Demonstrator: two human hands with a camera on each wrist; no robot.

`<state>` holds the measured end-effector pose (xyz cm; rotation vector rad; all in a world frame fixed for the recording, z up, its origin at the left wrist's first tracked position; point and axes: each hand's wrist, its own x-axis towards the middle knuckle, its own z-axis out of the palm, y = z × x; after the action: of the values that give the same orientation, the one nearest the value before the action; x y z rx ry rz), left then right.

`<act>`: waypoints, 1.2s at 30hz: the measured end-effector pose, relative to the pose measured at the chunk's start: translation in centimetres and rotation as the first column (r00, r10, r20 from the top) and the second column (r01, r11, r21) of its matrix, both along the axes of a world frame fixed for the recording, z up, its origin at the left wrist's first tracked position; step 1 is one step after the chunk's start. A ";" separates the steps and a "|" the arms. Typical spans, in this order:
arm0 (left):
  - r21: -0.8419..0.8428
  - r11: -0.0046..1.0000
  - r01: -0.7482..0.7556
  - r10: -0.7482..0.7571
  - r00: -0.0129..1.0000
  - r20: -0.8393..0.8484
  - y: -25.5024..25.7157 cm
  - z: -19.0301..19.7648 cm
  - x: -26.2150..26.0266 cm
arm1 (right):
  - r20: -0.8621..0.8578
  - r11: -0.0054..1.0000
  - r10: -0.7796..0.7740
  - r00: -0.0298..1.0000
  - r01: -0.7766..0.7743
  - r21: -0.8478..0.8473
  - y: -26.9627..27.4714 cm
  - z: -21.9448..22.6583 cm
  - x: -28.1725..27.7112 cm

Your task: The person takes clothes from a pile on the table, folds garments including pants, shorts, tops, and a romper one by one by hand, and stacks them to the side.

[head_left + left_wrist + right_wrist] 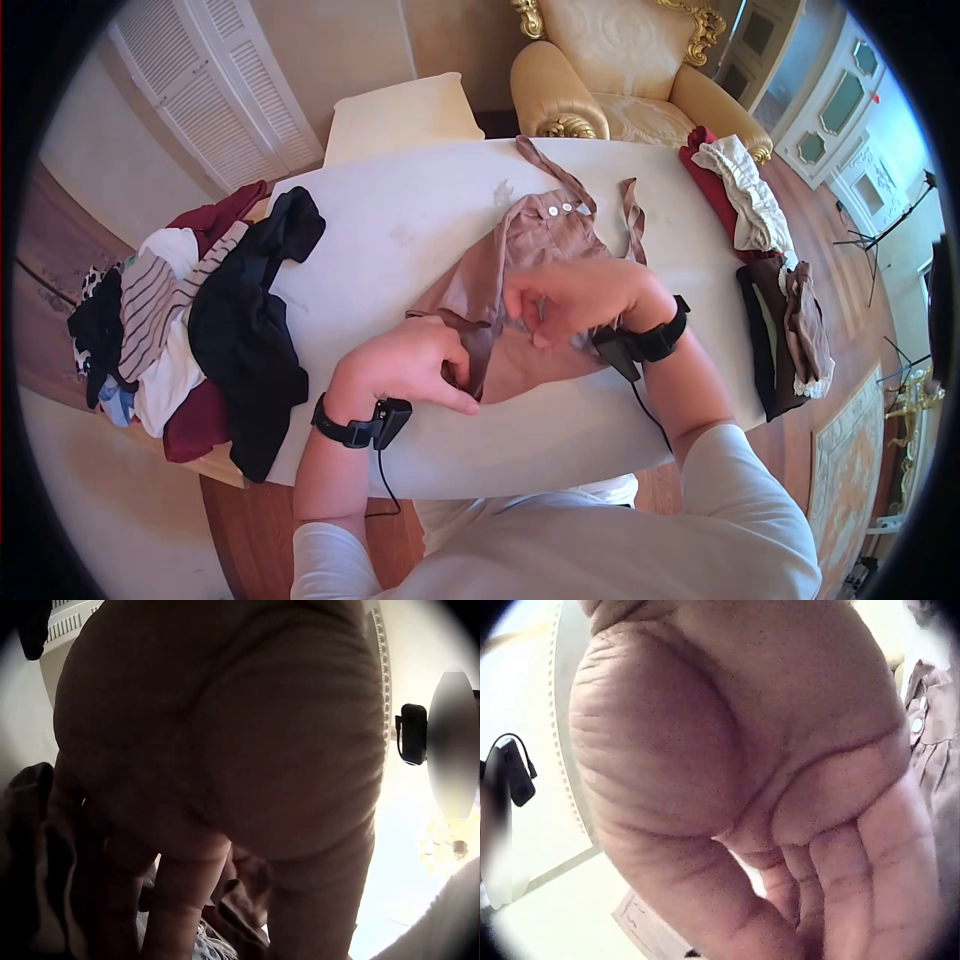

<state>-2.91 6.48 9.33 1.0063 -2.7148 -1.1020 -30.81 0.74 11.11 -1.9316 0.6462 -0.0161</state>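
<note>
A brownish-pink satin garment [548, 232] with two long straps, gathers and white buttons lies on the white table, its lower part bunched between my hands. My left hand [405, 362] grips its left edge, with a fold of the cloth between thumb and fingers. In the left wrist view, brown fabric [241, 919] shows between the fingers, while their tips are out of sight. Over the garment's middle is my right hand [590, 300], its fingers loosely bent and near the thumb. The right wrist view shows no cloth between that hand's thumb and fingers.
A heap of clothes [250, 330], black, striped, white and dark red, lies along the table's [370, 230] left edge. Folded garments in red and cream [745, 195] and brown [800, 320] line the right edge. A gold armchair [630, 70] stands behind the table.
</note>
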 end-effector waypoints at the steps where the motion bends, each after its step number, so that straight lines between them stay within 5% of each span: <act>1: -0.042 0.999 0.017 -0.017 1.000 -0.001 -0.1 -0.2 0.1 | -0.026 0.994 -0.057 0.998 0.054 -0.095 -0.1 -0.5 0.2; 5: 0.014 1.000 -0.015 0.014 1.000 0.021 -0.4 0.0 0.3 | -0.116 0.977 -0.140 0.983 0.118 -0.176 -0.6 -1.8 0.9; 7: 0.188 0.944 -0.272 0.248 0.958 0.144 -0.5 0.9 -0.1 | -0.164 0.939 -0.135 0.977 0.074 -0.335 -0.6 -2.4 1.1; 8: 0.190 0.943 -0.273 0.248 0.958 0.143 -0.6 0.8 -0.1 | -0.165 0.940 -0.135 0.977 0.073 -0.333 -0.5 -2.5 1.1; 10: 0.126 0.792 -0.598 0.605 0.795 -0.028 -0.7 0.7 -0.1 | -0.227 0.911 -0.177 0.958 0.072 -0.407 0.1 -1.7 1.4; 11: 0.126 0.791 -0.599 0.607 0.794 -0.028 -0.7 0.3 0.1 | -0.228 0.911 -0.176 0.958 0.071 -0.406 0.2 -1.8 1.5; 13: -0.274 0.746 -0.607 0.576 0.794 -0.193 -0.9 -1.0 0.6 | 0.095 0.817 -0.232 0.968 0.247 -0.521 0.3 -1.8 1.9; 19: -0.380 0.749 -0.543 0.543 0.832 -0.118 -1.8 -2.8 1.7 | 0.208 0.685 -0.150 0.967 0.253 -0.683 -0.2 -5.1 3.1; 23: -0.376 0.725 -0.578 0.583 0.805 -0.114 -2.1 -2.8 2.1 | 0.175 0.696 -0.173 0.969 0.246 -0.674 -0.1 -4.3 2.9; 29: -0.550 0.663 -0.508 0.544 0.831 -0.112 -2.0 -2.4 2.0 | -0.022 0.888 -0.140 0.990 0.115 -0.445 0.4 -2.7 2.6; 31: -0.436 0.664 -0.607 0.495 0.794 -0.352 -2.1 -2.1 0.7 | 0.216 0.735 -0.228 0.949 0.313 -0.601 -0.6 -3.5 2.7; 32: -0.433 0.664 -0.609 0.497 0.793 -0.353 -1.9 -2.0 0.2 | 0.213 0.737 -0.227 0.950 0.310 -0.601 -0.8 -3.9 2.7; 34: -0.260 0.806 -0.532 0.444 0.834 -0.329 -1.6 -1.9 -0.4 | 0.364 0.452 -0.273 0.890 0.453 -0.768 -0.9 -4.3 2.9; 36: -0.246 0.856 -0.455 0.388 0.879 -0.277 -1.6 -2.6 -0.2 | 0.289 0.442 -0.264 0.920 0.381 -0.812 -1.0 -5.2 2.5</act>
<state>-3.15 4.85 6.72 1.2596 -2.2361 -0.6447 -28.32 -0.22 5.90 -2.6934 1.0519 -0.8675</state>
